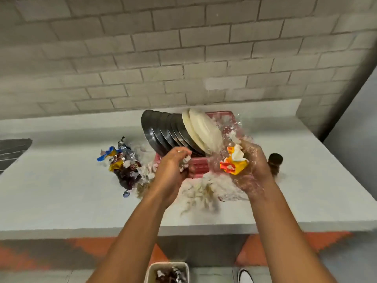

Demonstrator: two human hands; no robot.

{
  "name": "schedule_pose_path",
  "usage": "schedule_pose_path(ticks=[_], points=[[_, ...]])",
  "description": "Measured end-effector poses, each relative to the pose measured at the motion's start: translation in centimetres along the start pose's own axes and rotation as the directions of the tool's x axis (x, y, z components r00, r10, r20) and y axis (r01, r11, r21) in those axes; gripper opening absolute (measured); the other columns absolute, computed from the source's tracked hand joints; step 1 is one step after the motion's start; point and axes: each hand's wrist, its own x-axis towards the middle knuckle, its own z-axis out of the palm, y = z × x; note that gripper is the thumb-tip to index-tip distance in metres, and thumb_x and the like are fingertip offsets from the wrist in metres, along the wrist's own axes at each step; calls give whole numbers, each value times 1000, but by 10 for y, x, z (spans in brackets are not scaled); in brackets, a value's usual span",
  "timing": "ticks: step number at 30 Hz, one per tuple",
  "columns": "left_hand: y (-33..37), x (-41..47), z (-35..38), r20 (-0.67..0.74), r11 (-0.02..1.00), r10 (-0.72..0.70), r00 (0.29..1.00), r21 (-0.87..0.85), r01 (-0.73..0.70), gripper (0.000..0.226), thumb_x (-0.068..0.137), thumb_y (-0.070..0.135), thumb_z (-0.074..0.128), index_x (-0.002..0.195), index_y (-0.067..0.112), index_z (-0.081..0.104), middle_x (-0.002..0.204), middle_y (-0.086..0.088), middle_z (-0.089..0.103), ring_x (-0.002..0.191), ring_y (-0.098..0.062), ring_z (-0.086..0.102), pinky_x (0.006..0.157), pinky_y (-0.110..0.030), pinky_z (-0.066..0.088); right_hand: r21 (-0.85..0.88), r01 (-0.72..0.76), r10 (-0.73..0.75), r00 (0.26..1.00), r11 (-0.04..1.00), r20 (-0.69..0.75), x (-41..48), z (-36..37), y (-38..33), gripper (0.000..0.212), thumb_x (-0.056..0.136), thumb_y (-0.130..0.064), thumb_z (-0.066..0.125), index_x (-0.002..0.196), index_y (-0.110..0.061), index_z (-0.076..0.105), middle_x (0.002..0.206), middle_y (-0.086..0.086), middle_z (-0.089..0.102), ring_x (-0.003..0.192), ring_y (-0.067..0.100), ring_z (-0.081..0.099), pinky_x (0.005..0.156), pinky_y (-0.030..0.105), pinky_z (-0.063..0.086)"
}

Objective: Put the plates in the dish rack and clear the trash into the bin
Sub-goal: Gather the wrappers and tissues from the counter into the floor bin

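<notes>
A pink dish rack (199, 167) stands on the grey counter with several dark plates (161, 131) and two white plates (204, 131) leaning upright in it. My left hand (173, 168) is closed on a wad of crumpled white paper (186, 161) right in front of the rack. My right hand (253, 166) grips a bundle of clear plastic with an orange and yellow wrapper (234, 163) beside the rack's right end. A pile of coloured wrappers (124, 162) lies left of the rack. Crumpled paper scraps (202, 190) lie before the rack. The bin (168, 271) sits on the floor below me.
A small dark jar (275, 162) stands on the counter just right of my right hand. The counter's front edge (81, 229) runs across the view, with a brick wall behind. A dark slatted thing (12, 152) lies at the far left. A white shoe (245, 275) shows beside the bin.
</notes>
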Motion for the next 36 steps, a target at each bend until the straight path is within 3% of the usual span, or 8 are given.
schedule_pose_path(ticks=[4,8,11,13,19,27,31,36], points=[[-28,-48,-65,31,993,4,1000,116,-8,26,107,12,39,105,11,65,94,-9,54,65,-17,51,59,-32,46,-91,25,-30,998,995,-52,-38,21,93,11,93,-15,57,87,-10,64,61,4,60,52,17,61,54,29,49],[-56,-102,-108,37,954,-70,997,294,56,26,107,37,41,118,26,62,91,1,52,66,-13,49,67,-36,46,-164,-38,-15,951,986,-310,-74,38,162,24,96,-2,46,89,-17,63,71,9,59,52,17,61,45,21,49],[-76,-136,-125,196,904,-92,976,428,-1,51,92,70,39,138,47,42,130,8,53,94,-3,56,86,-27,45,-88,-88,47,919,992,-391,-95,40,207,19,97,-6,52,89,-16,66,74,8,64,58,19,63,50,24,51],[-92,-154,-128,288,877,-106,952,478,-47,68,84,75,44,146,54,29,144,11,37,118,1,47,93,-14,39,-27,-159,139,926,987,-352,-104,41,226,18,96,-8,50,84,-15,60,68,5,62,59,18,63,53,26,52],[-145,-167,-142,161,852,-36,986,521,-54,52,92,54,58,141,42,45,126,6,44,101,29,43,75,8,35,165,-247,277,942,955,-189,-106,20,265,17,78,-25,49,71,-12,57,70,7,56,66,23,60,65,32,49],[-248,-126,-200,49,820,-176,983,560,119,40,87,67,52,118,43,61,114,3,64,105,-10,65,86,-28,56,104,-486,494,867,868,-70,-70,-36,349,33,78,-2,28,89,0,59,88,18,65,84,30,64,68,39,58],[-301,-99,-231,100,823,-312,945,525,216,20,102,35,55,121,31,61,108,7,71,99,-4,68,81,-18,54,6,-535,531,836,845,-139,-37,-71,407,41,80,5,30,111,5,57,102,21,61,92,29,64,73,37,59],[-383,-52,-273,132,787,-406,904,554,273,31,98,50,55,123,33,57,109,9,70,101,-7,67,79,-20,55,-183,-495,465,866,849,-185,10,-118,473,38,91,11,43,118,-10,59,105,11,72,92,24,70,70,36,58]])
